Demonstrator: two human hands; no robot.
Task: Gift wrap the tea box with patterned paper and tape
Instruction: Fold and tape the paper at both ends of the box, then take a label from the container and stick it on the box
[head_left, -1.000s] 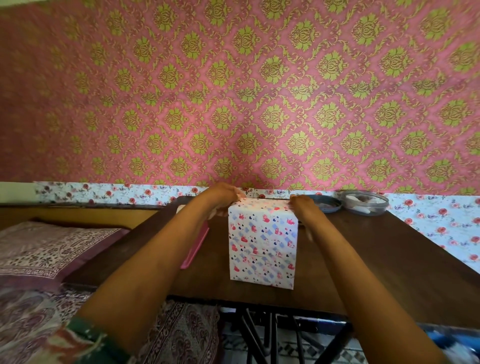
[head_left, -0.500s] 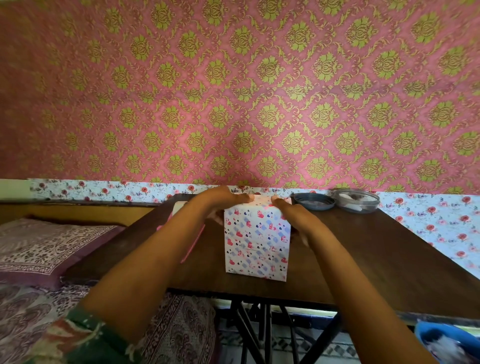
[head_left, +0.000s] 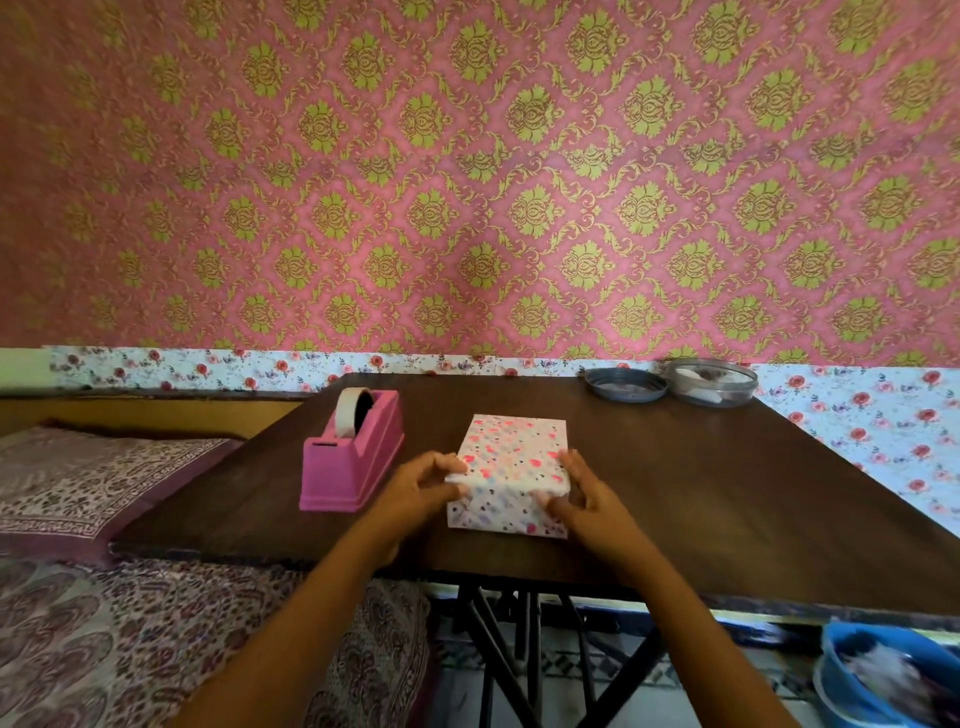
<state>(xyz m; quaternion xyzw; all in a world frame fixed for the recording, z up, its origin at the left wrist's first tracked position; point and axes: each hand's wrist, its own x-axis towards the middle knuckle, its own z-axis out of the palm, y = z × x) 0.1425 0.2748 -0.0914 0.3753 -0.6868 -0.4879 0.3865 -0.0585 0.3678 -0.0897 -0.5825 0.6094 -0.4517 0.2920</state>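
— Where does the tea box (head_left: 511, 457) sit, relative to the hands?

— Flat on the worktop (head_left: 727, 493), straight ahead of the person. It is already covered in paper (head_left: 506, 506). Its long axis runs away from them, so the short near end faces the hands.

— And the hands themselves?

— One is at each near corner. The left hand (head_left: 423, 486) curls its fingers (head_left: 451, 461) round the near left corner. The right hand (head_left: 589, 501) clamps the near right corner, with its thumb pressed on the end face. Neither is nearer than the other, and both are touching the box.

— So what does the next move depend on?

— My guess is the near end flap, which looks folded down but shows no tape that I can see. The pink tape holder (head_left: 353, 457) stands just beside the box on its left, with its roll (head_left: 349, 410) upright. The left hand is therefore the closer one to reach it, while the right hand would have to keep the fold pinned.

— What is the surface like?

— Dark, smooth wood, so the box could slide if pushed from one side only.

— What else is around?

— A shallow lid (head_left: 625, 384) and a round tub (head_left: 710, 382) sit at the far right edge, well apart from the box. A bed (head_left: 104, 467) is to the left and a blue basin (head_left: 883, 675) is down on the floor. Behind it all is a pink patterned wall (head_left: 467, 182).
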